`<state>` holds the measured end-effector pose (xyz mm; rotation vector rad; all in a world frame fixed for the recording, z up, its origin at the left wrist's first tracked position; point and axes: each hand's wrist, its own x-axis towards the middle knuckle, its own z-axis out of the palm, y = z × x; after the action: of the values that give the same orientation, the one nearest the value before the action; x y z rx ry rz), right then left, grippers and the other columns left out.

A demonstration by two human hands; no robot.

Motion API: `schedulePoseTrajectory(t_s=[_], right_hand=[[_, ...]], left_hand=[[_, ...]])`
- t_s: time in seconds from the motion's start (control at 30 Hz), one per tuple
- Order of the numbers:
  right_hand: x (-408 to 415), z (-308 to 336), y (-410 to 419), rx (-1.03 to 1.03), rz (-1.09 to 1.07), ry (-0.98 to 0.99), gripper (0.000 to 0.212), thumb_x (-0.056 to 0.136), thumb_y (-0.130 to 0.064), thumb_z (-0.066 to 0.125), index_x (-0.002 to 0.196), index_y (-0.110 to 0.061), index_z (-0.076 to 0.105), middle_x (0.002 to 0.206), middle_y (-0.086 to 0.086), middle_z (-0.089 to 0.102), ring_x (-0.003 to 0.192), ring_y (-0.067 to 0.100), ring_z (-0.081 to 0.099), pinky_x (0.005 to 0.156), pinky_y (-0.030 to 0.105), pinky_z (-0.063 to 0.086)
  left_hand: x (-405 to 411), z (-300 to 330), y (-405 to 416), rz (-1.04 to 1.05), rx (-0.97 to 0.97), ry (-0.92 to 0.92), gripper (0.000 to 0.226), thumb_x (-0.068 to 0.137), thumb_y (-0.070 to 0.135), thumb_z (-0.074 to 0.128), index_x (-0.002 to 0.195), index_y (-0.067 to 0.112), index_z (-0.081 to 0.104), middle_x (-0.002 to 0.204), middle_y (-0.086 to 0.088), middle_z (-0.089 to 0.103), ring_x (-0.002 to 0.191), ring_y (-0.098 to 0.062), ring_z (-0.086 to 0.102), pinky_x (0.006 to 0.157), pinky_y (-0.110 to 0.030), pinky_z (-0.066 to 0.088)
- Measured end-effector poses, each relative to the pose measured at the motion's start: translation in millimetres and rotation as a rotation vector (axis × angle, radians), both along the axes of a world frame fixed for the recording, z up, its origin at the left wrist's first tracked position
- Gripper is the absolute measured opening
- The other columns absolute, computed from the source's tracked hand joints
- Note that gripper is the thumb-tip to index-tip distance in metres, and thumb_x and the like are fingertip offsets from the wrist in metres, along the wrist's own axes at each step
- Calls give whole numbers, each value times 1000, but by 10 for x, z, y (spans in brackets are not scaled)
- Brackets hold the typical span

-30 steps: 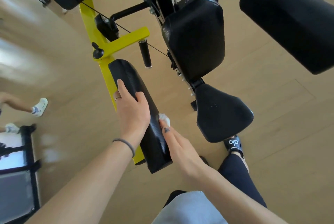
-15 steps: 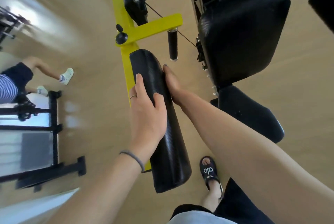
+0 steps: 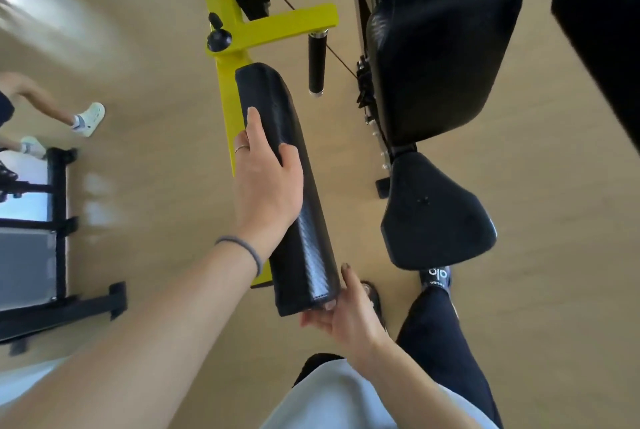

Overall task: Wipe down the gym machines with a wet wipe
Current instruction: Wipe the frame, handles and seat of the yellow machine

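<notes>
A long black pad [image 3: 304, 221] runs along the machine's yellow frame [image 3: 225, 82], from the middle of the view down toward me. My left hand [image 3: 266, 186] grips the pad halfway along, with the fingers wrapped over its left side and the thumb on top. My right hand [image 3: 349, 318] cups the pad's near end, thumb up against its right edge and fingers curled under the end face. The wet wipe is hidden from view.
The machine's black seat [image 3: 436, 217] and back pad [image 3: 440, 58] stand to the right, with a short black handle [image 3: 317, 65] hanging from the yellow crossbar. Another black roll [image 3: 602, 30] is at top right. A black rack [image 3: 59, 221] and another person's shoe [image 3: 90, 119] are at left.
My right hand slid from the pad's far part down its right side to the near end. My left hand kept its grip on the pad. The view shifted.
</notes>
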<state>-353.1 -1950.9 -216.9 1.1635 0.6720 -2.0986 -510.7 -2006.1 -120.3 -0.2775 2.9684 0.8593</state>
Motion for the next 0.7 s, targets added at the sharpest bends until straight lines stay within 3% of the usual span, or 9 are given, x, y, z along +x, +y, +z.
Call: schedulePoseTrajectory(t_s=[0.1,0.2,0.27,0.33,0.43,0.47,0.53,0.63,0.7], right_hand=[[155,229,2,-93,-140,-81,62,110,-48,26,106,3,62,101,23,75,98,40,71,109,46,45],[68,542,57,-199,-258,-149,62,109,-45,30,140,8,42,128,28,64,111,40,67,114,46,37],[12,750,79,-231,-287,-118,63,106,-34,35,154,7,31,147,32,48,132,47,53,124,49,24],[-7,944,70,-213,-314,-97,63,101,-27,38,156,1,22,155,28,32,146,44,30,126,51,13],[-11,1056,100,-221,-312,-112,60,106,-40,33,133,12,47,138,31,56,139,43,45,123,48,26],[-31,1008,88,-240,-338,-149,62,107,-46,31,127,9,50,128,32,60,134,44,50,120,47,31],[-135,872,79,-255,-373,-252,70,105,-56,31,133,6,44,123,28,62,124,42,58,112,45,40],[-150,802,37,-192,-336,-251,61,104,-51,34,138,-1,45,128,18,63,118,33,62,107,40,44],[-62,940,21,-165,-341,-163,50,106,-44,35,122,1,52,127,22,62,128,34,57,114,41,39]], left_hand=[[22,25,8,-5,21,-9,61,106,25,37,162,22,12,161,-7,28,110,-4,39,77,-10,21],[32,31,-4,-5,23,-6,61,106,25,35,162,21,11,160,-7,30,125,-18,43,75,-13,23],[28,17,-16,-11,22,-4,61,106,25,34,162,20,10,160,-9,30,129,-23,44,76,-14,22],[33,18,-22,-15,31,-10,61,107,26,33,162,20,9,160,-10,28,130,-24,45,80,-18,25],[41,24,-33,-29,62,-11,62,106,27,33,162,20,8,161,-10,26,123,-25,51,82,-27,32],[43,28,-44,-32,70,-9,62,106,27,33,162,20,8,160,-10,27,121,-25,52,82,-28,33],[20,26,-37,-30,79,1,62,106,26,34,162,19,10,158,-11,29,118,-25,53,80,-29,34],[32,16,-43,-46,89,14,62,105,26,34,162,18,11,157,-13,31,116,-28,54,79,-30,35],[36,12,-51,-47,91,-1,61,105,26,33,162,18,10,157,-13,31,109,-26,54,78,-30,35]])
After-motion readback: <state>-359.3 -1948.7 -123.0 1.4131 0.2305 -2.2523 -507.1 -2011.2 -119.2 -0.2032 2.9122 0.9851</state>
